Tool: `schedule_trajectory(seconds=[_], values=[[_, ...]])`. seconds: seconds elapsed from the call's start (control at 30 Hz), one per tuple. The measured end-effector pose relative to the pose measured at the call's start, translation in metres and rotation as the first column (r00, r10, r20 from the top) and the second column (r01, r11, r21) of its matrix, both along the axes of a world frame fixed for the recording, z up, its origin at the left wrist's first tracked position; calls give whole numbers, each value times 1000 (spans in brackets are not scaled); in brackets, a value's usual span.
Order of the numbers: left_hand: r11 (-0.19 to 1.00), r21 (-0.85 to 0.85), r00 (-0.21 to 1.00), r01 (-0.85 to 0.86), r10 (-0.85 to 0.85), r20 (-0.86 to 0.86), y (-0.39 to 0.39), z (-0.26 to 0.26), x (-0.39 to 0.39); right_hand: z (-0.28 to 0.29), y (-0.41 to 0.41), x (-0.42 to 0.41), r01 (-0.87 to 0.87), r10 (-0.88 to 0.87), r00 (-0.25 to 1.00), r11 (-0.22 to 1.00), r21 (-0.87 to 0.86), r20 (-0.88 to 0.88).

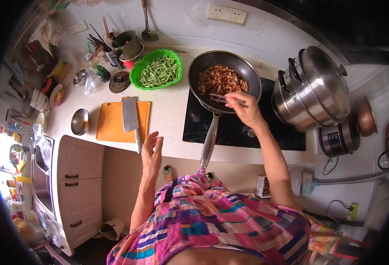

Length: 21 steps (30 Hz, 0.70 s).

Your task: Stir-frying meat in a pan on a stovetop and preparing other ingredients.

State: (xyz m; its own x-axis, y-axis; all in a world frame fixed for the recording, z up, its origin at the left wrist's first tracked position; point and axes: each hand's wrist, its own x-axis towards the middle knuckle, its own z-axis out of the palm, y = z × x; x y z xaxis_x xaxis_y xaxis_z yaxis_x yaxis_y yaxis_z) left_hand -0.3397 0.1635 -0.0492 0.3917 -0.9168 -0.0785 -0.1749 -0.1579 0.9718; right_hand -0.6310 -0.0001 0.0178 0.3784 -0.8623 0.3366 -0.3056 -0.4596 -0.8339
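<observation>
My right hand (242,106) is shut on a pair of dark chopsticks (218,98), somewhat blurred, over the near rim of the wok. Browned, sliced food (222,79) lies in the bottom of the wok (252,74). The wok sits tilted on a black glass cooktop (234,132), its long metal handle (209,142) pointing toward me. My left hand (152,154) is empty, fingers loosely apart, by the counter's front edge. Close to it is the handle of a cleaver (130,114), whose blade rests on an orange cutting board (110,122).
A green plastic basket (133,74) holds cut green beans (159,72) behind the board. Left of the board stands a small metal bowl (80,122). A tall lidded steamer pot (313,89) occupies the cooktop's right side. A sink (42,185) is at far left.
</observation>
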Motion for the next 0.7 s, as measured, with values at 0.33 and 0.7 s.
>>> schedule_trajectory(seconds=[0.33, 0.7], values=[[995, -9, 993, -103, 102, -50, 18, -1, 23, -26, -61, -60, 428, -441, 883, 897, 111, 160], [988, 39, 988, -150, 151, -25, 28, 7, 30, -52, -84, -78, 319, -411, 864, 893, 317, 290]])
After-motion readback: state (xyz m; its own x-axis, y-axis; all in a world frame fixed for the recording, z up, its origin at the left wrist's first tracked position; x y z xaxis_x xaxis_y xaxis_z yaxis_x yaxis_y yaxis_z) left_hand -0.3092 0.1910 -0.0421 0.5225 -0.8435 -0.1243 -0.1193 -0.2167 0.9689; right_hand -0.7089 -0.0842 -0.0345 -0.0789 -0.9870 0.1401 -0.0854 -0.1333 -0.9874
